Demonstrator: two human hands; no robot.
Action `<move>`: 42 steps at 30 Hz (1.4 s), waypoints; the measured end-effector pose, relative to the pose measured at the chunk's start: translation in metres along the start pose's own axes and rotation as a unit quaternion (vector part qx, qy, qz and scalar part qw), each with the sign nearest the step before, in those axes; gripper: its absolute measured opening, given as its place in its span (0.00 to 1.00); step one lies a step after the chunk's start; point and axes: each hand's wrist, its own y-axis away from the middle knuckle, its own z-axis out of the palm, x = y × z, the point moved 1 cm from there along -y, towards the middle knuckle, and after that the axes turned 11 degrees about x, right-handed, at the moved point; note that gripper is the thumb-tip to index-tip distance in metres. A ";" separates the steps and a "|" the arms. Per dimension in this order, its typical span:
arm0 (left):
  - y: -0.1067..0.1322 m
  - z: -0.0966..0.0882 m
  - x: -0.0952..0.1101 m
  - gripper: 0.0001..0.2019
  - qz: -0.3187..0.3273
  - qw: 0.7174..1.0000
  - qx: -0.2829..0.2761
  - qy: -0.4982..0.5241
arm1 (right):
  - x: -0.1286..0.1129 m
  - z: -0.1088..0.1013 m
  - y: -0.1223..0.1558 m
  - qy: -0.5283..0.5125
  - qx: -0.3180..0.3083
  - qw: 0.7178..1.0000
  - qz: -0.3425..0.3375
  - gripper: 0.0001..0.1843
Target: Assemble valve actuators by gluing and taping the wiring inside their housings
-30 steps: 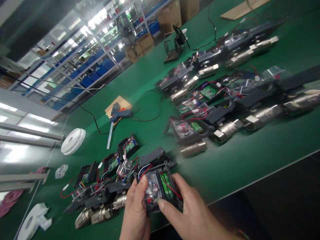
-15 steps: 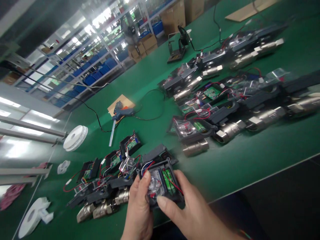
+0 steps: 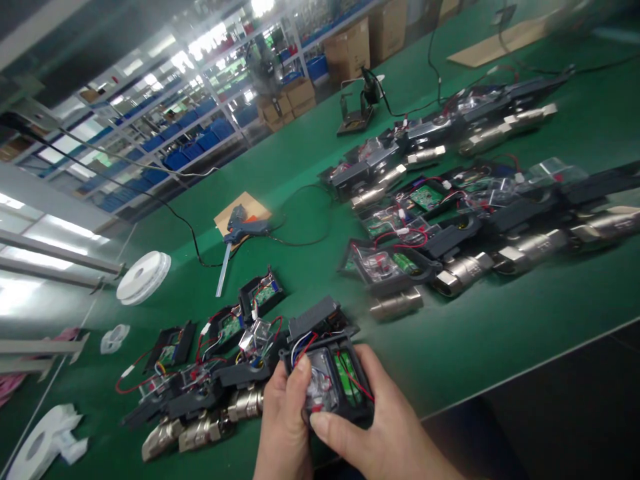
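Between my hands is a dark grey plastic meter housing (image 3: 337, 407), its inside facing me. A clear plastic compartment with wires sits on its left, a green battery (image 3: 349, 378) on its right. My left hand (image 3: 285, 413) grips the left side, thumb on the clear compartment. My right hand (image 3: 380, 420) wraps the right side, thumb at the lower edge. A dark cover (image 3: 317, 317) joined by wires lies just beyond. Left of my hands, several similar opened units with metal valve bodies (image 3: 200, 430) and circuit boards (image 3: 231, 327) lie on the bench.
More housings with metal valve bodies (image 3: 465, 273) stand in rows at the right of the green bench (image 3: 300, 270). A glue gun (image 3: 245, 229) rests on cardboard, its cable trailing. White reels (image 3: 143, 277) and a tape roll (image 3: 43, 443) lie left. A black stand (image 3: 356, 113) is farther back.
The view has shifted slightly, so bench items appear displaced. Both hands still hold the housing, which sits slightly lower and farther right in the picture.
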 end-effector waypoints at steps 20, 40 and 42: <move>-0.005 -0.054 -0.001 0.19 0.138 0.974 -0.128 -0.128 | -0.008 0.003 -0.016 0.017 0.030 0.999 0.007 0.32; -0.008 -0.052 -0.004 0.24 0.195 0.938 -0.131 -0.256 | 0.000 -0.010 0.002 0.090 -0.011 0.995 -0.033 0.31; -0.009 -0.049 -0.005 0.21 0.145 0.950 -0.168 -0.221 | 0.001 -0.012 0.003 0.097 -0.021 0.994 -0.038 0.30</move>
